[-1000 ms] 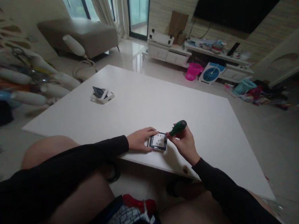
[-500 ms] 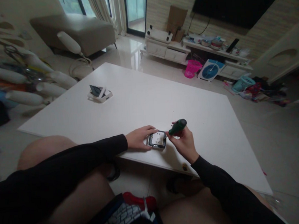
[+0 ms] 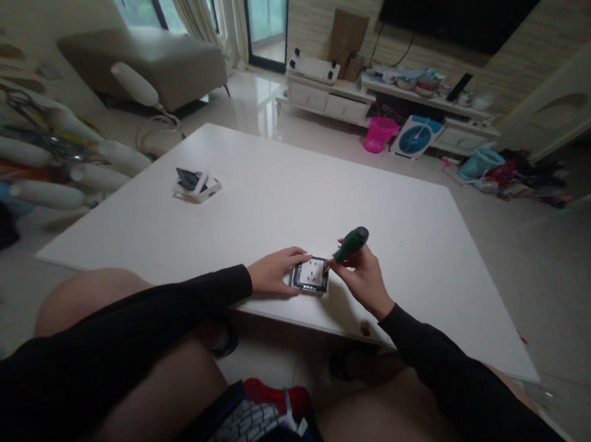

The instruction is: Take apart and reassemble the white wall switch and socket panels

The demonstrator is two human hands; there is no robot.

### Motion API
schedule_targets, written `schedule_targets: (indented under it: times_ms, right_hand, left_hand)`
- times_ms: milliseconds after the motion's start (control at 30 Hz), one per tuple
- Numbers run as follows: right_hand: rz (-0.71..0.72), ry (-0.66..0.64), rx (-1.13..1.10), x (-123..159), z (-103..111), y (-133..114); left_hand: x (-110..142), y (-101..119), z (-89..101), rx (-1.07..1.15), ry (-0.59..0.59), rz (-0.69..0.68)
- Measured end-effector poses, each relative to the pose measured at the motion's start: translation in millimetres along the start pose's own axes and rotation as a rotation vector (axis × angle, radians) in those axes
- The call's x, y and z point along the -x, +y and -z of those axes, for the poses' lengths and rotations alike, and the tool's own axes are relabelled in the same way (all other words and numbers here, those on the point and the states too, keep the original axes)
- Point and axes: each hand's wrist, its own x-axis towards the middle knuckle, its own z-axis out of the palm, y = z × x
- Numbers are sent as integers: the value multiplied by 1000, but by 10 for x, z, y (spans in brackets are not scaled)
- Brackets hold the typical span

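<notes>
A wall socket [image 3: 311, 273] with a white face and a dark surround lies on the white table [image 3: 284, 195], close to its front edge. My left hand [image 3: 277, 271] grips it from the left, fingers along the far side and thumb at the near side. In my right hand [image 3: 366, 280] is a green screwdriver [image 3: 351, 244], held in closed fingers with its handle tilted up to the right. Its shaft points down at the socket's right edge; my fingers partly hide the tip.
Farther left on the table sit white and dark socket parts [image 3: 196, 185] in a stack. A small brown object [image 3: 365, 327] lies by the front edge. Beyond the table are a pink basket [image 3: 381, 134], a blue fan [image 3: 416, 136] and a low white cabinet [image 3: 325, 102].
The screwdriver handle has turned and shifted slightly within my right hand, which stays at the socket's right edge. My left hand and the socket look unmoved.
</notes>
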Motion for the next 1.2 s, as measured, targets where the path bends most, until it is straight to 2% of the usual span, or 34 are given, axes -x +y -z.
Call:
schedule_targets:
  times_ms: [267, 500, 833, 1067, 1200]
  right_hand:
    - [-92, 41, -67, -7, -19, 25]
    - [-94, -46, -158, 4, -40, -2]
    - [-62, 63, -73, -20, -26, 49]
    - [-70, -23, -147, 13, -31, -10]
    - [-70, 4, -147, 9, -23, 6]
  left_hand:
    - [-1, 1, 10, 12, -7, 1]
    - [-12, 13, 18, 11, -4, -18]
    - [-17, 10, 21, 14, -4, -47]
    - [-14, 14, 18, 11, -1, -36]
    - [-13, 21, 26, 22, -6, -35]
